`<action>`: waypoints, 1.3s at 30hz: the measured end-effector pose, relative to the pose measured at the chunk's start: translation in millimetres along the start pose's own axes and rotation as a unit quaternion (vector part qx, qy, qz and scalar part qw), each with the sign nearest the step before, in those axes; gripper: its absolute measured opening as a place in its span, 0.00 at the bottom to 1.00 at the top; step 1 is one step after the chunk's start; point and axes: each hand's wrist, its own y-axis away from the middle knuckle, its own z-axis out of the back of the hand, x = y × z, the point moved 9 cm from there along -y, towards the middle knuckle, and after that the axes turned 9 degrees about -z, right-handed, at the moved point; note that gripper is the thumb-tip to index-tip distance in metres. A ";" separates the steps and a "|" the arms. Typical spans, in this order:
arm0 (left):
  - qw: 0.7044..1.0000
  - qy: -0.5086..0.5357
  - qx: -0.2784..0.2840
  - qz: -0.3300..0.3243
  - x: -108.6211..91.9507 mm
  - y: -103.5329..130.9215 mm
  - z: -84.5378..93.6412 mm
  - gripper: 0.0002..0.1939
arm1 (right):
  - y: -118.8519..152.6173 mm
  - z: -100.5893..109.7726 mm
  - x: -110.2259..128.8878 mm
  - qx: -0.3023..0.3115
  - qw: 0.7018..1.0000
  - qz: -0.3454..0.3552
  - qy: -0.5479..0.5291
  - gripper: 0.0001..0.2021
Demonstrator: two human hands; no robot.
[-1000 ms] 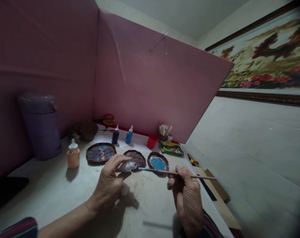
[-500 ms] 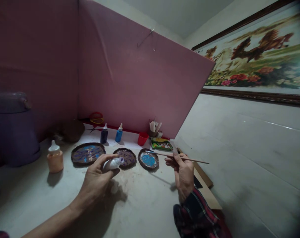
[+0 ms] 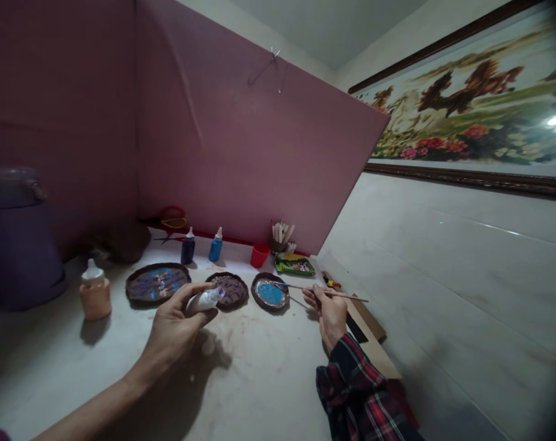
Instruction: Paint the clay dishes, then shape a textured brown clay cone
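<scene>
My left hand [image 3: 179, 321] is closed around a small white paint bottle [image 3: 205, 300], tilted with its purple-smeared mouth to the right. Between the fingers of my right hand [image 3: 329, 311] is a thin paintbrush [image 3: 326, 291], its tip over the right-hand brown dish [image 3: 255, 300]. That dish has blue paint [image 3: 271, 293] inside with whitish paint around it; whether the bristles touch it I cannot tell. Just beyond the bottle lies a brown dish with purple streaks [image 3: 234, 291]. Farther left is a larger brown dish [image 3: 137, 295] streaked blue and purple.
An orange paint bottle [image 3: 95, 294] stands at left near a purple lidded container [image 3: 20, 245]. At the back are a dark bottle [image 3: 188, 248], a blue bottle [image 3: 216, 247], a red cup [image 3: 260, 255], a green packet [image 3: 295, 264] and scissors [image 3: 170, 237]. Cardboard [image 3: 374, 349] lies at right.
My right hand has lowered, bringing the brush tip down to the blue-painted dish. The left hand keeps the white bottle in about the same pose. The whole view has shifted slightly.
</scene>
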 end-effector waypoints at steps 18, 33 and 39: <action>0.999 0.020 0.013 0.028 3.8 -0.3 -4.9 0.20 | 1.3 -6.3 -7.9 0.023 1.000 -0.011 -0.002 0.15; 1.000 0.012 0.012 0.026 2.4 0.1 -3.7 0.20 | 1.4 -7.9 -9.1 0.027 0.999 -0.011 -0.016 0.16; 0.999 0.025 0.007 0.027 0.4 1.4 -3.6 0.20 | 2.6 -9.1 -9.1 0.030 0.999 -0.013 -0.017 0.15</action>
